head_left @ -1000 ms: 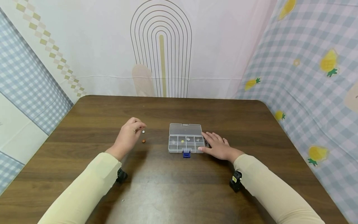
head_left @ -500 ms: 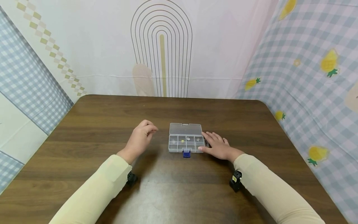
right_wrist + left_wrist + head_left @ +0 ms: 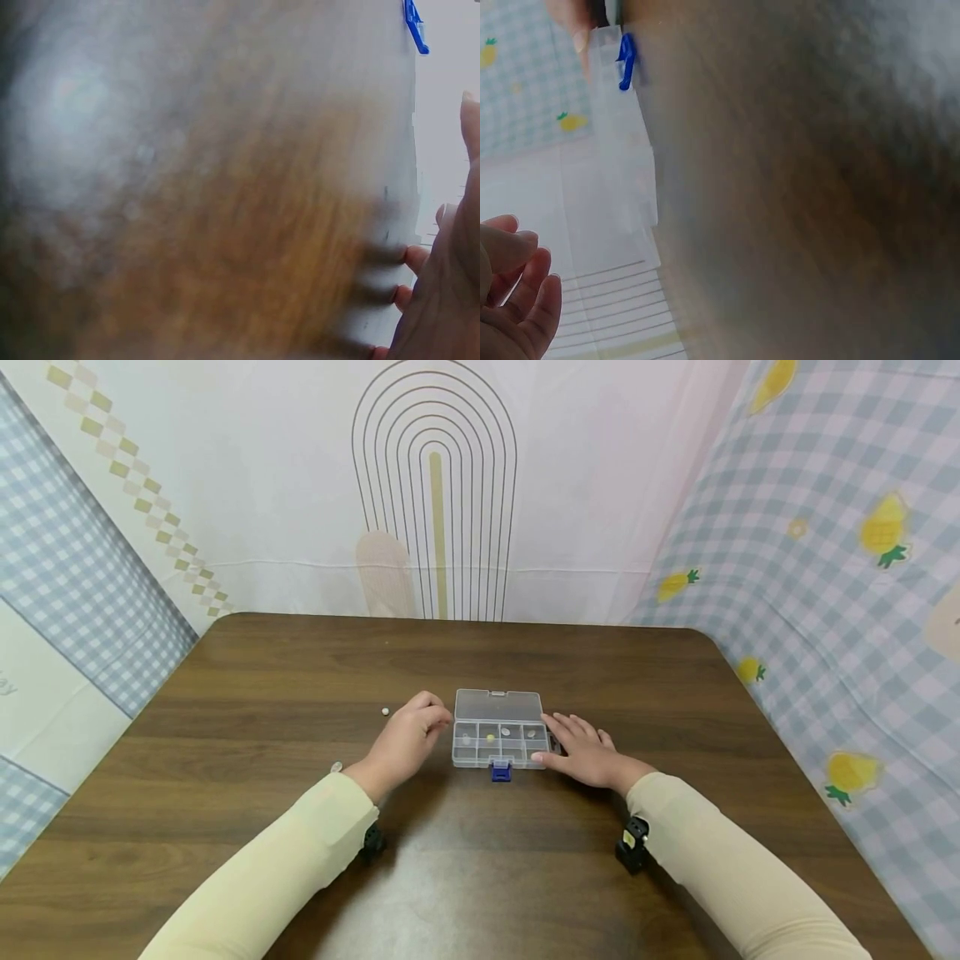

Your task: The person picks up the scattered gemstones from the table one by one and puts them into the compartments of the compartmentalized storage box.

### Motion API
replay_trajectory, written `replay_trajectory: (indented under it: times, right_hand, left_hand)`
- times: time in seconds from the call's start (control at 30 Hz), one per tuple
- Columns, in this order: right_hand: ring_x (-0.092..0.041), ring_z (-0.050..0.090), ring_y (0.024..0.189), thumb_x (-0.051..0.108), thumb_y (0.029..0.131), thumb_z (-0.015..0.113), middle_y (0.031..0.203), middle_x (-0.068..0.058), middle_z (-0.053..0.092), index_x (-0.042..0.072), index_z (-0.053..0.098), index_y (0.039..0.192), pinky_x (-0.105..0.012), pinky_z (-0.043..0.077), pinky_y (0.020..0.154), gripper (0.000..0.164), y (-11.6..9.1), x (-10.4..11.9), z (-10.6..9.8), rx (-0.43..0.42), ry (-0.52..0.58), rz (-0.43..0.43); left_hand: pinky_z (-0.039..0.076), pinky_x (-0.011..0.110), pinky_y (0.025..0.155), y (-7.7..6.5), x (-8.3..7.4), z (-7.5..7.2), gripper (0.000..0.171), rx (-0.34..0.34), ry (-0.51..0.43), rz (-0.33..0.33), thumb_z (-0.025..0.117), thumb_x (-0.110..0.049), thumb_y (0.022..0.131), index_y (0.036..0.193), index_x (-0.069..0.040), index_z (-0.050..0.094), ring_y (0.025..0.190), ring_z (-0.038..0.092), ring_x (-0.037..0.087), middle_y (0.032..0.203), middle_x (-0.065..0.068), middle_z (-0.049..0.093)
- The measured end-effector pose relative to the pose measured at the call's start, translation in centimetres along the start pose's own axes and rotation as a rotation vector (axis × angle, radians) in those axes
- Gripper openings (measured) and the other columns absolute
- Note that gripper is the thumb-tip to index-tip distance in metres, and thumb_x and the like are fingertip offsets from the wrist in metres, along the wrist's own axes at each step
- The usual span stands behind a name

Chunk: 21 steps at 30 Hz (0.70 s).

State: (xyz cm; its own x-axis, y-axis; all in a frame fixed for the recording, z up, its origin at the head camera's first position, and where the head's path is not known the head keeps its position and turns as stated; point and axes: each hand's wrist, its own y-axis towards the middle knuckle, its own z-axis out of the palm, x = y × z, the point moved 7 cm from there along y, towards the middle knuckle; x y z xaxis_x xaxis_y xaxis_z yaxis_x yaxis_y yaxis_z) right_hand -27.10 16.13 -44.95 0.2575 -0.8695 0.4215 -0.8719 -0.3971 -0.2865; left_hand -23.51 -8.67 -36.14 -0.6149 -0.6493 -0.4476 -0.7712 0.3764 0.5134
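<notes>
A clear plastic compartment box [image 3: 501, 753] lies on the table with its lid [image 3: 498, 706] folded back and a blue latch [image 3: 501, 772] at the front. In its back row sit a small yellow piece [image 3: 491, 738] and several clear or whitish pieces. My left hand [image 3: 401, 743] hovers just left of the box, thumb and index finger brought together, the other fingers curled; anything between the fingertips is hidden. My right hand [image 3: 588, 758] rests at the box's right end with fingers spread, its thumb on the front right corner. In the left wrist view, the left fingers [image 3: 536, 300] appear at lower left.
On the brown table [image 3: 480, 656], a small white bead [image 3: 386, 712] lies left of the left hand. A clear round piece [image 3: 336, 767] lies beside the left sleeve. Something dark [image 3: 555, 743] shows between the box and the right hand. Patterned cloth hangs behind the table.
My left hand has moved right, from beside the beads to the box's left edge. The white bead and the clear piece now show; the orange bead is out of sight. My right hand stays put.
</notes>
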Motion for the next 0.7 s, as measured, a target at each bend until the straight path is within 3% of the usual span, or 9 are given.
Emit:
replay_trajectory:
  times: [0.7]
  right_hand:
    - [-0.035,0.002,0.147,0.074,0.088,0.04,0.162,-0.009,0.01,0.023,0.011,0.157,-0.069,0.005,0.109,0.09,0.0,0.1,-0.2,-0.003,-0.014,-0.009]
  left_hand:
    - [0.053,0.033,0.076,0.3,0.0,2.1,0.012,0.073,-0.057,-0.064,0.065,0.009,0.085,0.088,-0.001,0.071,0.084,0.061,0.019,0.092,0.006,0.062]
